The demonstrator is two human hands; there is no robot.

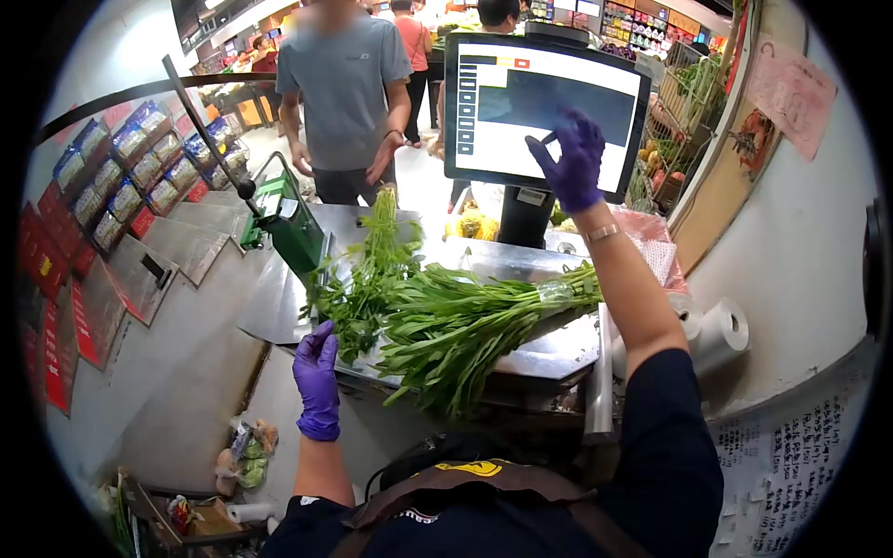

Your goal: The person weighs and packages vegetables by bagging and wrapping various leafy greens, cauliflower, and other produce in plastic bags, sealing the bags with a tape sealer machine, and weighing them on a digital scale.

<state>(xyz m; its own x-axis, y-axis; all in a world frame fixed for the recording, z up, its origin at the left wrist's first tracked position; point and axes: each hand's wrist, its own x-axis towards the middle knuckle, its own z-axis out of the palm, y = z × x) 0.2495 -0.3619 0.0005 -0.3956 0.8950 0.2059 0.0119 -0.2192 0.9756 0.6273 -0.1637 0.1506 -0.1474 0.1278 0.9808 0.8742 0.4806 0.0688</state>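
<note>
My right hand (571, 160), in a purple glove, is raised in front of the touchscreen monitor (549, 116) with its fingers apart; whether a fingertip touches the glass I cannot tell. Low on the left, my left hand (317, 383), gloved in purple too, has its fingertips drawn together beside the leafy herb bunch (377, 279). Anything between those fingertips is too small to make out. A larger bunch of long-leaved greens (456, 321), banded round its stems, lies across the metal counter (549, 353), its leaves hanging over the near edge.
Across the counter stands a person in a grey shirt (339, 88), one hand held out near the herb stems. A green bag-sealing device or stand (290, 228) rises at the counter's left. Plastic bag rolls (724, 327) sit at right. Packaged goods (126, 198) fill shelves at left.
</note>
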